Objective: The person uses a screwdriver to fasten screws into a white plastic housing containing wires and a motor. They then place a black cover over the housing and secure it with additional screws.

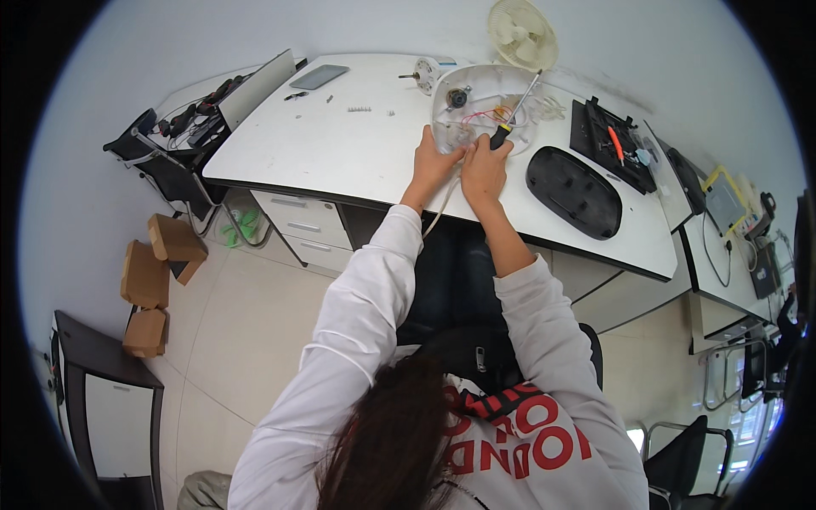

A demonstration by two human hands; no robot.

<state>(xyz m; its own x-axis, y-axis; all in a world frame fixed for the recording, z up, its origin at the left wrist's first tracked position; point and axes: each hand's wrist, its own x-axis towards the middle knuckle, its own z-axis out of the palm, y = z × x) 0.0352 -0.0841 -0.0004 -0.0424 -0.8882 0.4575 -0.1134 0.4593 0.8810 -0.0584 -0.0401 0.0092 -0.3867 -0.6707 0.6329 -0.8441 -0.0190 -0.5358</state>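
Note:
A white plastic fan base housing (483,76) lies on the table with its hollow side up. Inside it sit a round dark part (458,98) and thin red and yellow wires (500,113). My left hand (436,163) grips the housing's near left rim, thumb reaching toward the other hand. My right hand (487,170) is closed around a screwdriver (502,133) with a black and yellow handle; its shaft slants up and away over the housing. A pale power cord (444,204) hangs off the table edge between my wrists.
To the right lies a black oval cover (574,192), with an open black tool case (612,144) behind it. A fan motor (427,76) and a cream fan blade (520,36) stand at the back. Small screws (359,109) and a grey tablet-like slab (320,77) lie farther left.

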